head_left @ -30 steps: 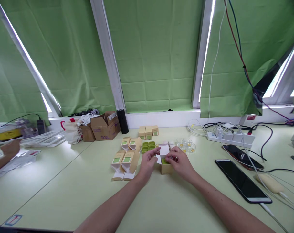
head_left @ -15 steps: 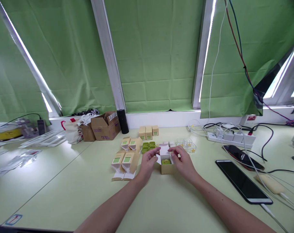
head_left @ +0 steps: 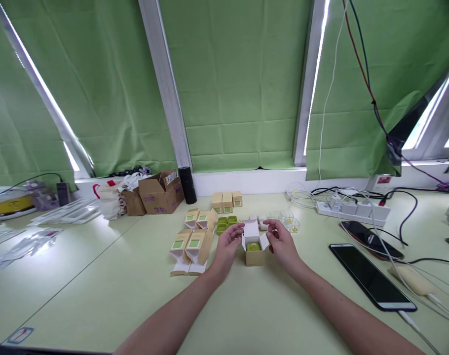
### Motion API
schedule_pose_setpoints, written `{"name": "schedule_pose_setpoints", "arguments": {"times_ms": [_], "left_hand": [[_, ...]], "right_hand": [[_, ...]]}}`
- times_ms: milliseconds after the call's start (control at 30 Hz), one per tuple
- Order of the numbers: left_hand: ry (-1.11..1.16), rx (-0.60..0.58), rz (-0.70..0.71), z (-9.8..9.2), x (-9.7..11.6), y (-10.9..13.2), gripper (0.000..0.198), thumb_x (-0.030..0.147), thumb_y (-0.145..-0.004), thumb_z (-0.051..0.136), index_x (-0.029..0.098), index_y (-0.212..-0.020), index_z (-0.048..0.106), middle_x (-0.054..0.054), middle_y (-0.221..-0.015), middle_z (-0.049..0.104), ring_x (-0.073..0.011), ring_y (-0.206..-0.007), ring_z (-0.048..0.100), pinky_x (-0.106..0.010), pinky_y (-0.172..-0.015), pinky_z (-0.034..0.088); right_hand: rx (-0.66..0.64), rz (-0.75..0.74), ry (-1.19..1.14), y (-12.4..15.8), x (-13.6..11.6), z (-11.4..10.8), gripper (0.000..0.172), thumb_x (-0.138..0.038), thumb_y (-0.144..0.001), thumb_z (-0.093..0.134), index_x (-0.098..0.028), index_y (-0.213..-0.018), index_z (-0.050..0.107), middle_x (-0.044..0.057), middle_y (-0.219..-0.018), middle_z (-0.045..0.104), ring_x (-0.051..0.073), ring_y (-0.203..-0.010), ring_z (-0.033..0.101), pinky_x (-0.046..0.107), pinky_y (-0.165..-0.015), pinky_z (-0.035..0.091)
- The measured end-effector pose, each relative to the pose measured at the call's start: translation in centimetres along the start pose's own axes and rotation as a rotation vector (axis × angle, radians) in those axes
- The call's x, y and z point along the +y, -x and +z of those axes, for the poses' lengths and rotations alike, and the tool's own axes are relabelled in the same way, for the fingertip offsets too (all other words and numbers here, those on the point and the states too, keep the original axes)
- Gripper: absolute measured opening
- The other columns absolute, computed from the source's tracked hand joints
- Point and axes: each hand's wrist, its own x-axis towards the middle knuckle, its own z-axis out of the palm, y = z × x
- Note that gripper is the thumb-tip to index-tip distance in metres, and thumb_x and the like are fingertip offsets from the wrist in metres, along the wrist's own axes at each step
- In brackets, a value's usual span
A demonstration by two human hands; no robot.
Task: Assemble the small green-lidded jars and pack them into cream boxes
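A small kraft-brown box [head_left: 254, 259] stands upright with its white lid [head_left: 251, 228] raised and both side flaps spread outward. Inside sits a green item [head_left: 252, 247], whose kind I cannot make out. My left hand [head_left: 226, 247] is at the box's left side, fingers parted beside the left flap. On the other side, my right hand [head_left: 282, 245] has its thumb and fingers apart by the right flap [head_left: 264, 241]. Whether either hand touches the box is too small to tell. Just behind my left hand are several small green containers [head_left: 222, 228].
Several unfolded kraft boxes [head_left: 198, 244] lie to the left, and closed kraft boxes [head_left: 227, 201] stand farther back. Clear plastic cups [head_left: 293, 225] are behind my right hand. On the right are a phone [head_left: 372, 276], cables and a power strip [head_left: 352, 212]. A cardboard carton [head_left: 161, 197] stands back left.
My right hand has moved slightly right, away from the box. The box's side flaps now spread wider and more of its inside shows. My left hand has barely moved.
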Motion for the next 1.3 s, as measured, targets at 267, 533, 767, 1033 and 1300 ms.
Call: {"name": "schedule_pose_setpoints", "arguments": {"times_ms": [267, 533, 767, 1033, 1300], "left_hand": [[-0.040, -0.072, -0.015, 0.1, -0.2, 0.1, 0.046, 0.031, -0.077, 0.079, 0.019, -0.118, 0.063, -0.010, -0.106, 0.073, -0.0248, -0.103, 0.067, -0.034, -0.090, 0.049], [-0.189, -0.099, -0.017, -0.1, -1.2, -0.2, 0.055, 0.042, -0.078, 0.080, 0.023, -0.122, 0.054, -0.011, -0.114, 0.072, -0.0243, -0.104, 0.063, -0.035, -0.086, 0.045], [-0.240, -0.112, -0.001, -0.2, -1.2, -0.2, 0.050, 0.034, -0.080, 0.075, 0.024, -0.124, 0.052, -0.010, -0.118, 0.073, -0.0232, -0.104, 0.064, -0.035, -0.086, 0.041], [-0.276, -0.116, 0.012, 0.0, -0.9, 0.0, 0.048, 0.029, -0.081, 0.071, 0.023, -0.124, 0.049, -0.010, -0.117, 0.074, -0.0230, -0.103, 0.064, -0.035, -0.086, 0.041], [-0.268, -0.117, 0.001, 0.2, -0.8, 0.0, 0.049, 0.031, -0.080, 0.072, 0.024, -0.122, 0.048, -0.009, -0.114, 0.074, -0.0224, -0.102, 0.064, -0.034, -0.084, 0.041]], "right_hand": [[-0.046, 0.148, -0.140, 0.3, -0.4, 0.3, 0.041, -0.031, -0.071, 0.063, -0.027, -0.112, 0.061, -0.002, -0.094, 0.046, 0.012, -0.061, 0.045, 0.022, -0.041, 0.036], [-0.043, 0.229, -0.188, 0.4, -1.6, 0.4, 0.052, -0.026, -0.056, 0.055, -0.027, -0.108, 0.059, -0.003, -0.093, 0.046, 0.010, -0.058, 0.043, 0.021, -0.039, 0.034], [-0.058, 0.234, -0.192, 0.7, -2.0, 0.4, 0.052, -0.028, -0.057, 0.056, -0.027, -0.109, 0.058, -0.004, -0.093, 0.045, 0.010, -0.058, 0.044, 0.023, -0.040, 0.035], [-0.128, 0.213, -0.167, 0.9, -1.6, 0.5, 0.048, -0.034, -0.068, 0.066, -0.029, -0.114, 0.054, -0.003, -0.096, 0.044, 0.010, -0.062, 0.044, 0.021, -0.041, 0.036], [-0.206, 0.215, -0.112, 1.2, -1.2, 0.7, 0.052, -0.049, -0.075, 0.072, -0.030, -0.117, 0.049, -0.003, -0.099, 0.043, 0.010, -0.063, 0.048, 0.020, -0.040, 0.035]]}}
